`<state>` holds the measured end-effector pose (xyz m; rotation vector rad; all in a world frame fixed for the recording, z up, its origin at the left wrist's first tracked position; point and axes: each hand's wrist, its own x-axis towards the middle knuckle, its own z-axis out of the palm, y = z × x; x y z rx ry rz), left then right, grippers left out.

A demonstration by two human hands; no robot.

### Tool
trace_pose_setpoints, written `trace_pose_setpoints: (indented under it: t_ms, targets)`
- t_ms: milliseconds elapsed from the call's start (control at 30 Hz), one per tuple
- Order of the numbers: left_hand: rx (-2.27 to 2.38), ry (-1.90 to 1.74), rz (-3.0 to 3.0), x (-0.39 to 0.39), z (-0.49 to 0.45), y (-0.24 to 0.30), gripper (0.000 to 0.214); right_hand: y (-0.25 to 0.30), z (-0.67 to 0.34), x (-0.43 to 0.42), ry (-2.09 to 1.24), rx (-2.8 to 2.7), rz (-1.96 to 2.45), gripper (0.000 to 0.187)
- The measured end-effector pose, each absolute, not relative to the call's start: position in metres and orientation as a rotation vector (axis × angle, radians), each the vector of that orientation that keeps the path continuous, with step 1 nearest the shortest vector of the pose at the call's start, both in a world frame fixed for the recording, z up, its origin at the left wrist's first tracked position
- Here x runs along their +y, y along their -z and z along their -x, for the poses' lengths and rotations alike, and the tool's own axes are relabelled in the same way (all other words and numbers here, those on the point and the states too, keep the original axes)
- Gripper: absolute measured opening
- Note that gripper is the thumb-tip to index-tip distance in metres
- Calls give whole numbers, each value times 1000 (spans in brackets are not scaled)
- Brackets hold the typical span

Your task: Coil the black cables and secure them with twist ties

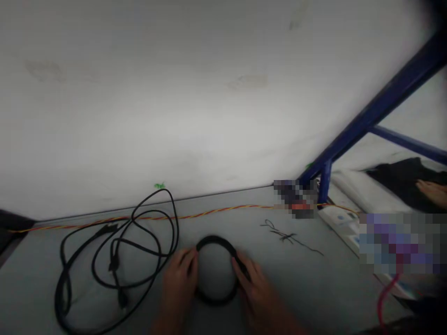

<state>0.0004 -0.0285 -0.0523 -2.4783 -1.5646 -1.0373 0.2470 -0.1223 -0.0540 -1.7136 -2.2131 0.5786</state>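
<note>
A black cable coiled into a ring is held between both hands, low in the middle of the head view. My left hand pinches the ring's left side. On its right side my right hand grips it, thumb and fingers closed around the coil. To the left of my hands lies a loose, tangled black cable in wide loops, its dark connectors resting among them. Several thin dark ties lie crossed on the grey table, right of the ring.
A twisted red and yellow wire runs along the table's back by the pale wall. Blue metal framing slants down at right. Beyond it another person's hand shows near dark fabric. A pink cord hangs lower right.
</note>
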Motion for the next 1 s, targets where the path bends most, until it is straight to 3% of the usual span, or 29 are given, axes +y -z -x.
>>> trace_pose_setpoints:
  t_ms: [333, 567, 767, 1000]
  targets:
    - [-1506, 1132, 2430, 3, -21, 50, 21, 73, -225, -113, -565, -2078, 1861, 80]
    - [-1182, 789, 2839, -28, -6, 53, 62, 84, -205, -107, -532, -1990, 1964, 88]
    - [-1120, 835, 2841, -29, -5, 63, 47, 63, -214, -100, -653, -2021, 1870, 77]
    - [-1526, 874, 2795, -22, 0, 54, 55, 62, -210, -97, -700, -2087, 2003, 67]
